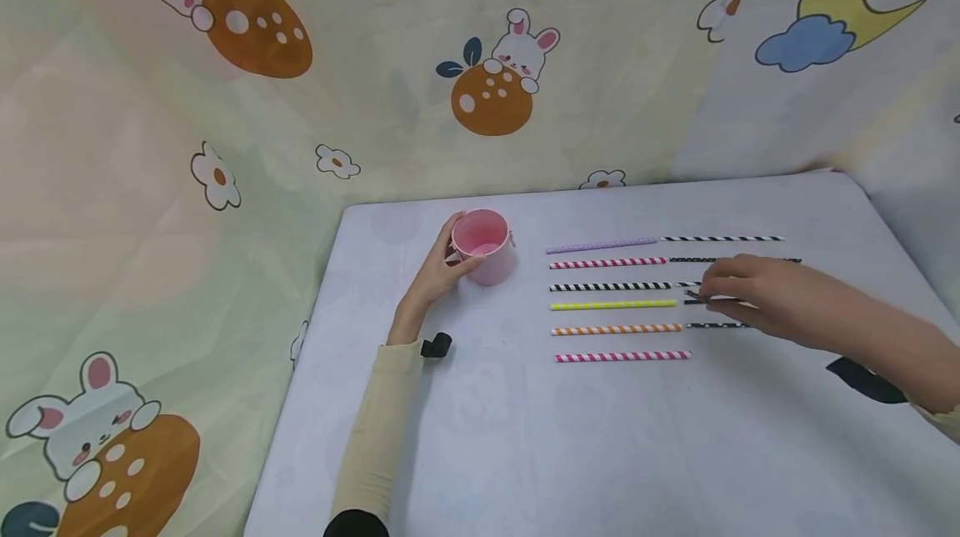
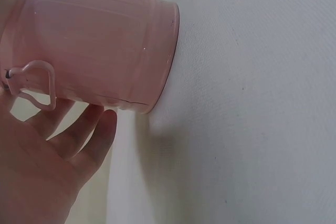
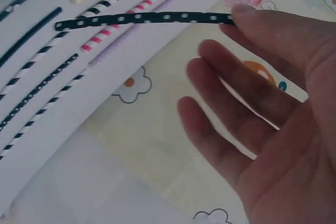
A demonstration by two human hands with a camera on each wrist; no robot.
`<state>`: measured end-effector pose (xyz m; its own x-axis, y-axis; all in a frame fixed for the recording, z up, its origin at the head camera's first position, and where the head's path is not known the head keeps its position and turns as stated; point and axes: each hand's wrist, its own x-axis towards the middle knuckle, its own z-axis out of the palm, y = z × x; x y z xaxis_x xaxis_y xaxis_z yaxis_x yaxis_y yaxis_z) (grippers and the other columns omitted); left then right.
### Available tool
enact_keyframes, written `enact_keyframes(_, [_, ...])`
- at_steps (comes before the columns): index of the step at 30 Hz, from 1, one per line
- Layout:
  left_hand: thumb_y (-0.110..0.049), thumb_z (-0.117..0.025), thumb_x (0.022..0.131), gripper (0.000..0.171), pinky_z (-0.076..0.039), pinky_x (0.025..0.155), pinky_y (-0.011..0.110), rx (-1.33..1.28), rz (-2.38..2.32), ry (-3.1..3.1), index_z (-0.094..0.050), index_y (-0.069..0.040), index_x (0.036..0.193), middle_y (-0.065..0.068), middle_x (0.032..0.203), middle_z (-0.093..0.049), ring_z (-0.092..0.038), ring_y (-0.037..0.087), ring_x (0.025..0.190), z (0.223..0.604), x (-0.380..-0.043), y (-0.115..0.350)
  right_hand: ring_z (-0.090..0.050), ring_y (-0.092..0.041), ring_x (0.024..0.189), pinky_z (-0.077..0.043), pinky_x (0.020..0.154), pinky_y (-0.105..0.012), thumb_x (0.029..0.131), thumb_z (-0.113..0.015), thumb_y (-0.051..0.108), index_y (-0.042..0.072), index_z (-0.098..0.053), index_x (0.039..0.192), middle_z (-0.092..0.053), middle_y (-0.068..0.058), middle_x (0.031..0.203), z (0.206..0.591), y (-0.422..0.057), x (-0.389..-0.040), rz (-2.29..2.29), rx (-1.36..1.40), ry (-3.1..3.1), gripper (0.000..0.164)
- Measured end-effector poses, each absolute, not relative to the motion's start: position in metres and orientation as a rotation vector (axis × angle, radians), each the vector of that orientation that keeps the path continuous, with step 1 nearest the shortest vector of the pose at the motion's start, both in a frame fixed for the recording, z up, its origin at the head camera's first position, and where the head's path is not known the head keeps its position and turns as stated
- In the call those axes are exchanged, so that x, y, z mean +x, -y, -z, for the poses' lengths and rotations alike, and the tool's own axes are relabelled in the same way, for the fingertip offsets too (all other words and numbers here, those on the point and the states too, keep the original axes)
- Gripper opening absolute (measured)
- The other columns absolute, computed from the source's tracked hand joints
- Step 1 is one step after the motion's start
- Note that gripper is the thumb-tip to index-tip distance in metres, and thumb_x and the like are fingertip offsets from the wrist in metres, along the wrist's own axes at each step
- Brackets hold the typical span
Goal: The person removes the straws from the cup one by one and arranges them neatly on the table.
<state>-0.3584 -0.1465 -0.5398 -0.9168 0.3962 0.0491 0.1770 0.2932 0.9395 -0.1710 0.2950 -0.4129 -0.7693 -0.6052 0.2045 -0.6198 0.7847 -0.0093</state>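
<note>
My left hand (image 1: pixel 435 272) grips a small pink bucket (image 1: pixel 483 247) at the left of the table, thumb on the near side and fingers round the far side. The left wrist view shows the bucket's wall and small side handle (image 2: pixel 44 85), its base close over the white cloth. Over the right-hand column of straws, my right hand (image 1: pixel 765 295) pinches a black straw with white dots (image 3: pixel 152 18) between thumb and forefinger. The other three fingers (image 3: pixel 226 72) are spread apart from it in the right wrist view. In the head view the hand covers part of the straws below.
Left of the right hand lies a column of straws: purple, red-striped, black-striped, a yellow straw (image 1: pixel 612 304), an orange-striped straw (image 1: pixel 617 329) and a pink-striped straw (image 1: pixel 622 357). Several black-and-white straws (image 1: pixel 723 238) lie to their right. A patterned curtain (image 1: pixel 390 103) hangs behind the white table (image 1: pixel 525 454).
</note>
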Motion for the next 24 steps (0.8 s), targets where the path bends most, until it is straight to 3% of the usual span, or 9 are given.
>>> enact_keyframes(8, [-0.03,-0.076,0.09,0.086,-0.043,0.111,0.053,0.552,-1.706,-2.327,-0.023,-0.039,0.157,0.002,0.158,-0.038,-0.044,0.033,0.14,0.54,-0.358,0.148,-0.061,-0.01,0.074,-0.055,0.064,-0.03,0.072,-0.088,0.012,0.022,-0.072,0.087,-0.063,0.011,0.087,0.441,-0.306,-0.149,-0.024,0.88,2.968,0.025])
enact_keyframes(18, [-0.019,-0.074,0.091,0.089,-0.04,0.112,0.056,0.551,-1.703,-2.262,-0.019,-0.022,0.161,0.015,0.16,-0.034,-0.039,0.043,0.142,0.521,-0.351,0.146,-0.062,-0.015,0.075,-0.056,0.068,-0.037,0.073,-0.087,0.009,0.018,-0.071,0.085,-0.064,0.006,0.085,0.469,-0.33,-0.138,0.04,0.747,3.11,0.021])
enact_keyframes(24, [-0.021,-0.073,0.092,0.088,-0.04,0.114,0.055,0.541,-1.664,-2.281,-0.018,-0.02,0.161,0.015,0.161,-0.032,-0.037,0.042,0.144,0.507,-0.343,0.145,-0.062,-0.017,0.076,-0.056,0.071,-0.039,0.076,-0.084,0.009,0.017,-0.071,0.087,-0.065,0.005,0.085,0.486,-0.349,-0.131,0.028,0.627,3.22,0.019])
